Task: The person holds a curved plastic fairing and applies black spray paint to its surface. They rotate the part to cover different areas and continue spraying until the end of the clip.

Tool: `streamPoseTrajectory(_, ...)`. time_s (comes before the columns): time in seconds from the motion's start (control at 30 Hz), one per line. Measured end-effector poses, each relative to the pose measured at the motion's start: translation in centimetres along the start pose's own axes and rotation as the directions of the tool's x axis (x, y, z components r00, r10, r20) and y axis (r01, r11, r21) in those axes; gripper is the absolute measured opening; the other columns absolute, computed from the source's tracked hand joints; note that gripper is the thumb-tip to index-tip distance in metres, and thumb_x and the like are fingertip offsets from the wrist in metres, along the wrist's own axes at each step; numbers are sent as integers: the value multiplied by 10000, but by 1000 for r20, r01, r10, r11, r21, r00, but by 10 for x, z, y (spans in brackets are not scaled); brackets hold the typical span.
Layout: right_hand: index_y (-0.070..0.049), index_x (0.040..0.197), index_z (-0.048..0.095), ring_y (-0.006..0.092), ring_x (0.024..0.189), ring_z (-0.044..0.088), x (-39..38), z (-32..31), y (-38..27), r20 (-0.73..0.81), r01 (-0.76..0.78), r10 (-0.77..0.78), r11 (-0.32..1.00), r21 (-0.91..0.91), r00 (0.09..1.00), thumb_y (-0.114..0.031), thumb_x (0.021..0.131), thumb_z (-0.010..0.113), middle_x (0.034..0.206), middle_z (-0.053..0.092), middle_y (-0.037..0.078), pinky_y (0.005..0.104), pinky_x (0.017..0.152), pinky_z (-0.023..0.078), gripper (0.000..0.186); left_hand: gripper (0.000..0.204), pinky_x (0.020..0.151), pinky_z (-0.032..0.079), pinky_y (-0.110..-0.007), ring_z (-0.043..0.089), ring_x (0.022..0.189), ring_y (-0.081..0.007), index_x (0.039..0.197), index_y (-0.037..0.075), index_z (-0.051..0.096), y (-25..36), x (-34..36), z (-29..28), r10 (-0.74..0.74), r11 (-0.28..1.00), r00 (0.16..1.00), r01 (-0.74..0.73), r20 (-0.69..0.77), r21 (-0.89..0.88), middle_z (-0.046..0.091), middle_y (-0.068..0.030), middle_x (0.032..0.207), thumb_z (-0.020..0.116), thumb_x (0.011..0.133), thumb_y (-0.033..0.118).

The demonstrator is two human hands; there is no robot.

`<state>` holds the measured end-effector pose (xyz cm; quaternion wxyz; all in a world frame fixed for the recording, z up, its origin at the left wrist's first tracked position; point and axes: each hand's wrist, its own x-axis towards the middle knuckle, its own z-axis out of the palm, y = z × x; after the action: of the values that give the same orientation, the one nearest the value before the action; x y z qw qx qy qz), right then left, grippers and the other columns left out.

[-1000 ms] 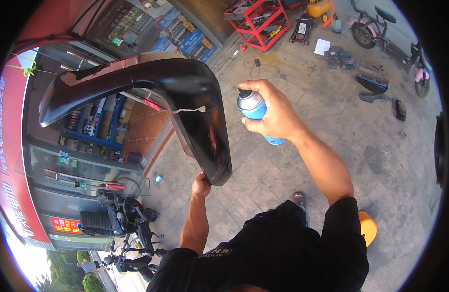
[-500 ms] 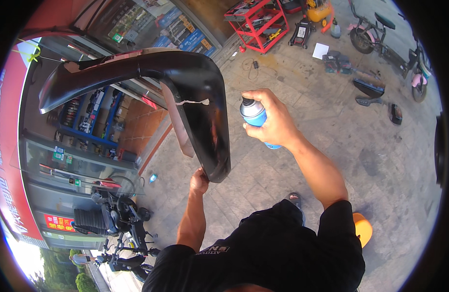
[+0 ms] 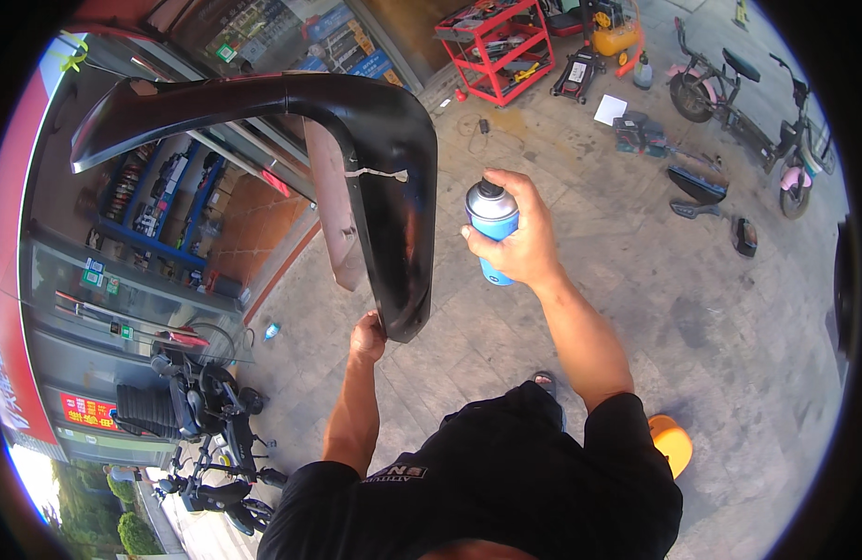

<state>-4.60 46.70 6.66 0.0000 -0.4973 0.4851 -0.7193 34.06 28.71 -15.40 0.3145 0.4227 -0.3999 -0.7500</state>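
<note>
A large curved black panel (image 3: pixel 393 219), like a piece of vehicle bodywork, fills the upper left. Its glossy front bends from a long arm down to a narrow lower end. A pale, crack-like strip crosses it, and a bare pinkish inner side shows behind. My left hand (image 3: pixel 367 338) is closed on that lower end, its fingers partly hidden behind the panel. To the right of the panel, my right hand (image 3: pixel 529 233) grips a blue spray can (image 3: pixel 492 225), held upright and apart from the panel. The right index finger lies on the can's black top; no spray is visible.
A red tool cart (image 3: pixel 496 56), a floor jack (image 3: pixel 576 75) and a pink-and-black bike (image 3: pixel 739 112) stand at the far side. Loose black parts (image 3: pixel 700 184) lie on the paving. Parked scooters (image 3: pixel 207 401) line the left, and an orange object (image 3: pixel 671 446) sits behind my right arm.
My right hand has turned the spray can more upright. My left hand and the panel appear slightly higher in view, and the whole view has shifted a little.
</note>
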Motion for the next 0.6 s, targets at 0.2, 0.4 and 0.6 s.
streamPoseTrajectory(0.2, -85, 1279, 589, 277, 1063, 650, -8, 6, 9, -38, -46, 48, 998, 49, 998, -52, 658, 863, 1194, 624, 118, 377, 921, 524, 680, 208, 710, 478, -317, 645, 817, -173, 953, 125, 676, 4, -8, 4, 21, 1000, 1000, -21, 8, -10, 698, -2, 884, 487, 964, 214)
streamPoseTrajectory(0.4, -87, 1279, 589, 283, 1060, 647, -6, 5, 12, -49, -2, 2, 1000, 5, 999, -51, 656, 862, 1186, 628, 117, 378, 920, 523, 681, 187, 624, 465, -300, 614, 737, -152, 929, 137, 667, 3, -1, 5, 5, 999, 993, -10, -122, -39, 671, 13, 822, 490, 958, 192)
streamPoseTrajectory(0.6, -67, 1319, 552, 217, 1036, 661, -8, 7, 14, -44, 31, -34, 998, -56, 998, -62, 685, 870, 1172, 653, 114, 361, 925, 527, 709, 202, 639, 449, -307, 648, 749, -153, 915, 171, 695, 2, 4, -4, 11, 1000, 999, -11, -33, 19, 716, 23, 852, 512, 968, 236)
